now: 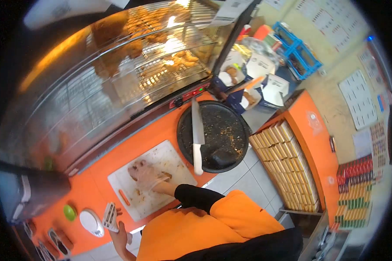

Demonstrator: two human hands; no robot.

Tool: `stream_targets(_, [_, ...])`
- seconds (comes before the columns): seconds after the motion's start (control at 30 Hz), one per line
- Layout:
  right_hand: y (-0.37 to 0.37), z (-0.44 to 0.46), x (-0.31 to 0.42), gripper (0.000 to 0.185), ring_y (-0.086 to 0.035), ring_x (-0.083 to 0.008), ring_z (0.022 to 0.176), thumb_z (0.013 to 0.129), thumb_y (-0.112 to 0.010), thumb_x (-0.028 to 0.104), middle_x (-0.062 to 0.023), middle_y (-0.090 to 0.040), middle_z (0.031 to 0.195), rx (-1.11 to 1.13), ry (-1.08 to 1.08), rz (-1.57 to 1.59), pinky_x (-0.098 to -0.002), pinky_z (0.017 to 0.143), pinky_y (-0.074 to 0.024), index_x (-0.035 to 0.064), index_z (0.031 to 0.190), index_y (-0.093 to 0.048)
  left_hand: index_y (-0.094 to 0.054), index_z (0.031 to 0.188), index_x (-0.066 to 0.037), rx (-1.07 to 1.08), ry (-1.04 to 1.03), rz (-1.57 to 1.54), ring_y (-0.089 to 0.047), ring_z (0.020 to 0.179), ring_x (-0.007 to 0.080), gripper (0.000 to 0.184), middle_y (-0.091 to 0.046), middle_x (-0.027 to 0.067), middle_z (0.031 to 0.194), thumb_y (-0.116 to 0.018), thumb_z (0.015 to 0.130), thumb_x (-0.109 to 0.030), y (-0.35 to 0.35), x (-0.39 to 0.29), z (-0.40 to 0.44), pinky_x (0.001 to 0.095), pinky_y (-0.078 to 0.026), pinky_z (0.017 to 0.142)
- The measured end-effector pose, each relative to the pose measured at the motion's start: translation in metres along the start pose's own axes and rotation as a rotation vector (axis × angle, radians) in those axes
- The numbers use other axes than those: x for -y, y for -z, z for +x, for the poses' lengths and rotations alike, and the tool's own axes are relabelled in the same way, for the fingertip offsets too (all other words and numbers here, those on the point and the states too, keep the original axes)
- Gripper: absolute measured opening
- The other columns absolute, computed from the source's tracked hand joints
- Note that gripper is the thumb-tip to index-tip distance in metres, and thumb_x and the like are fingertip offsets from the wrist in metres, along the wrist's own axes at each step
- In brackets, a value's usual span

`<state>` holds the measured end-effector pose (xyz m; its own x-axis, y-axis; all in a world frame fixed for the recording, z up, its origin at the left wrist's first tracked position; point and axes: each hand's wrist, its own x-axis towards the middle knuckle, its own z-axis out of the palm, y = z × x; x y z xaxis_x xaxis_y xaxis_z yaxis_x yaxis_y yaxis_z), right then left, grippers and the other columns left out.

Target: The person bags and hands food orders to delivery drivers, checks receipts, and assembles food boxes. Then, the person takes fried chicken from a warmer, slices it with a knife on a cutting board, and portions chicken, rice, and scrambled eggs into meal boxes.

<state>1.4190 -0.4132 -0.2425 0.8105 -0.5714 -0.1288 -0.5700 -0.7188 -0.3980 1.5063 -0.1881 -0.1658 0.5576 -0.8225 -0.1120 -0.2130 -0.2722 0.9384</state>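
Note:
My right hand (146, 175), in a clear plastic glove, is down on a white cutting board (137, 209) with its fingers curled around brown food pieces (136, 168). More brown bits and crumbs are scattered over the board; an orange handle mark shows at its left side. At the lower left, my left hand (123, 235) grips a small white open-topped container (110, 217) with dark bars on it, held by the counter's front edge. A large knife (197, 143) with a white handle lies across a round black tray (222, 139) right of the board.
A heated glass display case (161, 56) with fried food stands behind the counter. Food boxes (261, 67) and a blue crate (298, 52) sit at the back right. Stacked cartons (285, 165) fill an orange shelf. A white round lid-like item (91, 222) and green object (69, 212) lie left.

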Motion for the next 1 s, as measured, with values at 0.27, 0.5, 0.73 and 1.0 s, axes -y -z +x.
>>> stream_targets(0.27, [-0.007, 0.017, -0.020, 0.033, -0.050, -0.0191, 0.089, 0.072, -0.049, 0.003, -0.0075, -0.050, 0.107, -0.026, -0.006, 0.934, -0.0349, 0.068, -0.0460, 0.0109, 0.103, -0.051, -0.048, 0.111, 0.001, 0.039, 0.014, 0.124, -0.050, 0.101, 0.0197, 0.041, -0.054, 0.0098, 0.109, -0.039, 0.072, 0.007, -0.022, -0.049, 0.025, 0.0330, -0.035, 0.091])
stream_targets(0.5, [0.215, -0.102, -0.144, 0.041, -0.050, -0.0109, 0.079, 0.073, -0.049, -0.001, -0.0026, -0.049, 0.098, -0.702, -0.178, 1.713, -0.0227, 0.063, -0.0446, 0.0157, 0.110, -0.042, -0.049, 0.114, -0.002, 0.259, -0.022, 0.014, -0.050, 0.100, 0.0166, 0.049, -0.055, 0.0067, 0.105, -0.036, 0.068, 0.009, -0.105, -0.076, 0.073, 0.0295, -0.036, 0.087])
stream_targets(0.73, [0.308, -0.168, -0.491, 0.029, -0.057, -0.0199, 0.076, 0.075, -0.056, 0.020, -0.0092, -0.057, 0.089, -1.414, -0.851, 0.274, -0.0308, 0.067, -0.0466, 0.0064, 0.100, -0.052, -0.047, 0.116, -0.001, 0.251, 0.089, 0.128, -0.052, 0.093, 0.0158, 0.049, -0.055, 0.0066, 0.105, -0.038, 0.069, 0.011, -0.164, -0.080, 0.087, 0.0256, -0.042, 0.077])
stream_targets(1.0, [0.288, -0.142, -0.596, 0.050, -0.054, -0.0289, 0.104, 0.076, -0.053, 0.047, -0.0133, -0.051, 0.120, -0.370, -1.190, -0.591, -0.0414, 0.086, -0.0431, 0.0122, 0.112, -0.055, -0.050, 0.113, -0.001, 0.182, 0.082, 0.243, -0.052, 0.094, 0.0176, 0.045, -0.055, 0.0078, 0.106, -0.040, 0.070, 0.009, -0.185, -0.110, 0.072, 0.0292, -0.043, 0.079])
